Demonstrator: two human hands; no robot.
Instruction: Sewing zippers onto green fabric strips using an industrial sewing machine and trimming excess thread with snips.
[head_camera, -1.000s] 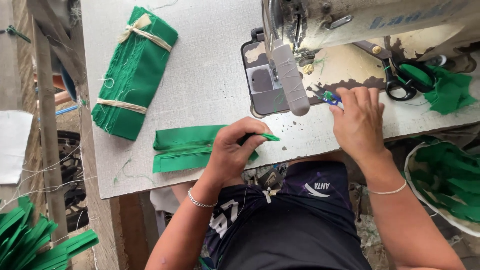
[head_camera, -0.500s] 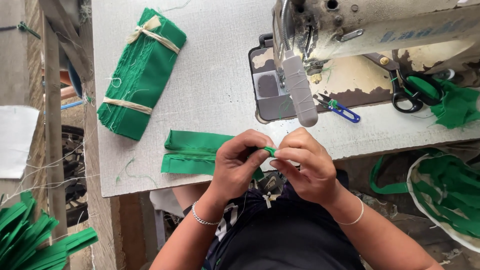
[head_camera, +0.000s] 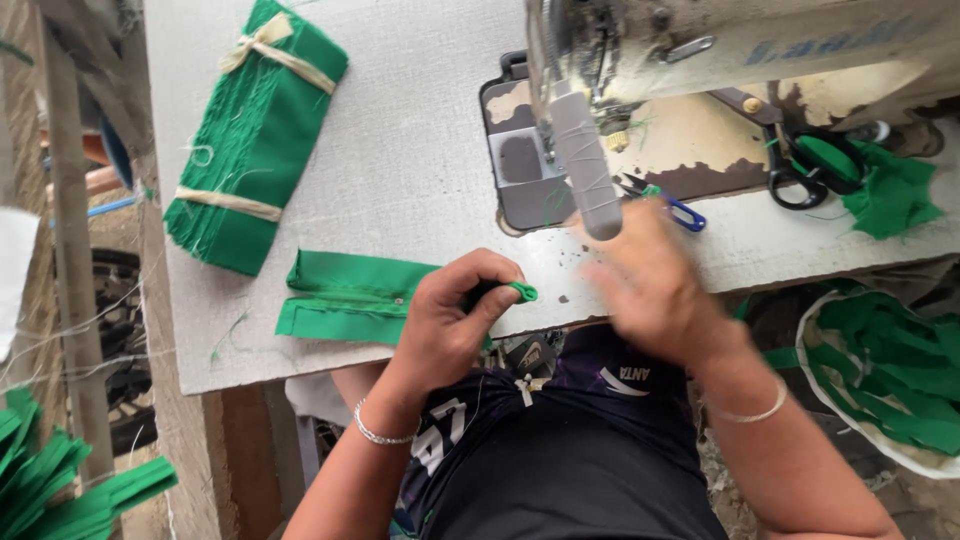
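Note:
My left hand (head_camera: 455, 315) pinches the end of a folded green fabric piece (head_camera: 345, 297) that lies at the front edge of the grey table (head_camera: 400, 150). A small green tip sticks out between its fingers. My right hand (head_camera: 650, 285) is blurred, hovering just right of the left hand and below the sewing machine (head_camera: 700, 50). It appears to hold nothing, its fingers loosely apart. A small blue-handled thread snip (head_camera: 672, 203) lies just beyond it on the machine bed.
A tied bundle of green fabric pieces (head_camera: 255, 135) lies at the table's left. Black scissors (head_camera: 800, 170) and a green scrap (head_camera: 895, 195) sit at the right. A white basket (head_camera: 890, 370) of green strips stands below right. More green strips (head_camera: 50, 470) lie bottom left.
One second ago my right hand was by the snip; then it met the left hand at the fabric tip. Now it has pulled away to the right, towards the machine.

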